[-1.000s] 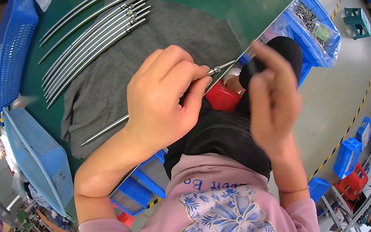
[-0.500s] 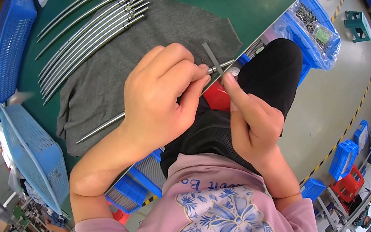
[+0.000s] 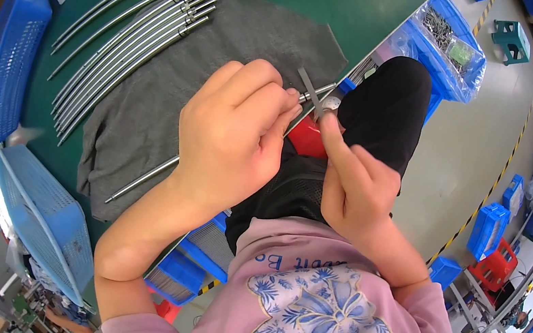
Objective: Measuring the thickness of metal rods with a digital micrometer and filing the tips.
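Left hand (image 3: 233, 134) has a skinny metal rod (image 3: 142, 180) pinched between thumb and fingers, close to the end with the fitting. That end pokes out past the fingertips, right around the table (image 3: 366, 6) edge, and what looks like the other end of the same rod sticks out behind the wrist, over a grey cloth (image 3: 258, 34). Right hand (image 3: 361, 187) is pinching the lower end of a flat grey strip (image 3: 307, 83), with the index finger pretty straight along it and the rest curled in. The strip crosses the rod's tip at a slant, in front of it from this angle, but I can't tell if they're actually touching.

Up and left there's a row of similar rods (image 3: 133, 53), some on the cloth, some on bare green table. Two blue baskets (image 3: 12, 59) sit along the left side, and a blue bin (image 3: 420, 25) with small metal parts (image 3: 439, 25) is off to the right.
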